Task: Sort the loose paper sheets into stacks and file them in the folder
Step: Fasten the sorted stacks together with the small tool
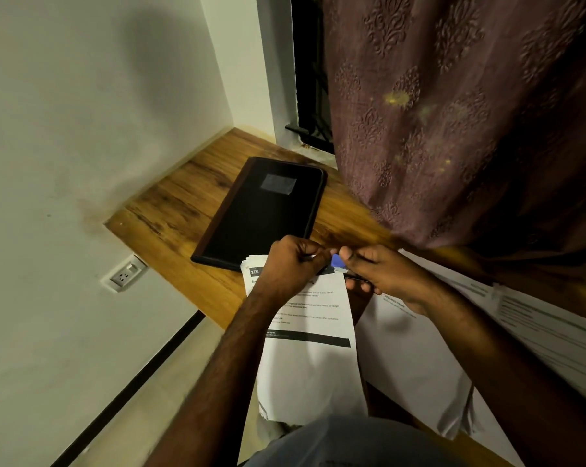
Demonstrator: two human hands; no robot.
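Curtain, maroon with an embossed pattern, hangs over the right side and drapes onto the desk, a wood-grain top set into the corner of a pale wall. A socket sits on that wall just below the desk's left edge.

Folder, black and closed, lies flat on the desk near the corner, a grey label on its cover, its near end just beyond the hands.

More sheets lie spread on the desk to the right, under the right forearm, partly overhanging the near edge; their print is blurred.

A stack of printed sheets lies just in front of the folder, its top end on the desk and its lower end hanging past the edge toward the person's lap.

The left hand grips the top edge of the stack, fingers curled over it. The right hand pinches a small blue clip at that same top edge, just beside the left fingers; whether the clip is already on the paper, I cannot tell.
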